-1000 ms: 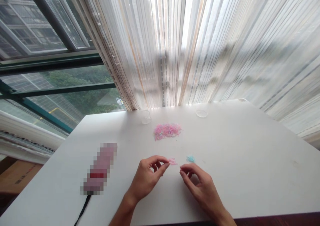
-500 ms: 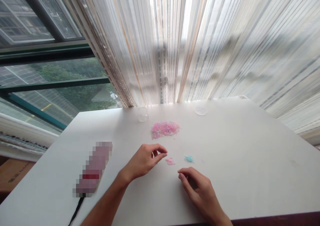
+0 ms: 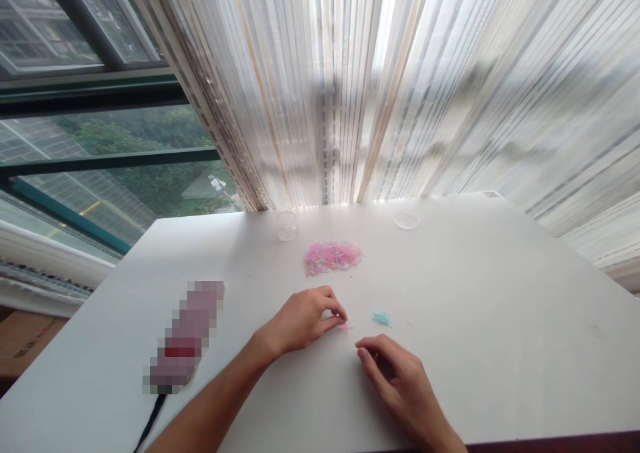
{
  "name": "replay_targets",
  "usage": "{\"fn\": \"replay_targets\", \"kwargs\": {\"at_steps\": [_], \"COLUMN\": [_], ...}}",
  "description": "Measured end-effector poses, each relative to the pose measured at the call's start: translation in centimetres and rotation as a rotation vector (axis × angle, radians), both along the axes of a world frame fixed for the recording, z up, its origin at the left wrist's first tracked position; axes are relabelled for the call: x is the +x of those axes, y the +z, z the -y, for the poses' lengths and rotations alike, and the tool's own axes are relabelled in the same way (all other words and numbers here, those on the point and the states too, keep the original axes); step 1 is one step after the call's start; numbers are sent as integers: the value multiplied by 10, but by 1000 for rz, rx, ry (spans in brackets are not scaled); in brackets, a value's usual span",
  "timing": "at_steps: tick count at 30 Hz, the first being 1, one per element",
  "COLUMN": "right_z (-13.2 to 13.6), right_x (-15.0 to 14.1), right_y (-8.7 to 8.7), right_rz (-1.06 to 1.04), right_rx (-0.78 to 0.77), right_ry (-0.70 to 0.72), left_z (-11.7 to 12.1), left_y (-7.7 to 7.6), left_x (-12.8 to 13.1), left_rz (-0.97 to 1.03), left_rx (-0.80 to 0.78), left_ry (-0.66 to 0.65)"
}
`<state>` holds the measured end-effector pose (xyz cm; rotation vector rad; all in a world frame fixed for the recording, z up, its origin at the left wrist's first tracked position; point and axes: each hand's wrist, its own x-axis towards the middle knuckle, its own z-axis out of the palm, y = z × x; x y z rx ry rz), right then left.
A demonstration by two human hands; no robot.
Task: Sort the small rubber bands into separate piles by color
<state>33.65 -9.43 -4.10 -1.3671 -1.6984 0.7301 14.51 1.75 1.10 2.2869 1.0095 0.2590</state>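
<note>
My left hand (image 3: 313, 319) reaches in from the lower left, its thumb and index finger closed in a pinch over the small pink pile (image 3: 346, 326). The fingertips cover part of this pile, and anything between them is too small to make out. A short way to the right sits a small turquoise pile (image 3: 382, 318) of thin pieces. My right hand (image 3: 393, 379) rests on the table below it, fingers curled and thumb close to the index fingertip, with nothing seen in it. Beyond both hands lies a larger heap of pink and pale mixed strips (image 3: 333, 257).
On the white table (image 3: 500, 319) stand a clear round container (image 3: 287, 227) at the back and a clear lid (image 3: 406, 221) farther right. A pixelated flat object (image 3: 187, 333) with a black strap lies at left. Sheer curtains (image 3: 340, 93) hang behind the table.
My left hand has moved slightly right and down onto the small pink pile, and its thumb and index finger have come together. My right hand stays in place.
</note>
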Motion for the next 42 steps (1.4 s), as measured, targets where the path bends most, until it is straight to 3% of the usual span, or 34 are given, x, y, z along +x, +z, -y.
{"fn": "replay_targets", "kwargs": {"at_steps": [14, 30, 42], "right_z": [0, 1, 1], "right_x": [-1, 0, 0], "right_y": [3, 2, 0], "right_rz": [22, 3, -12], "right_rx": [32, -1, -23], "right_ry": [-8, 1, 11], "left_z": [-3, 5, 3], "left_y": [-7, -5, -1], "left_x": [-5, -4, -2], "left_rz": [-22, -89, -79], "left_rx": [53, 146, 122], "left_ry": [28, -3, 21]}}
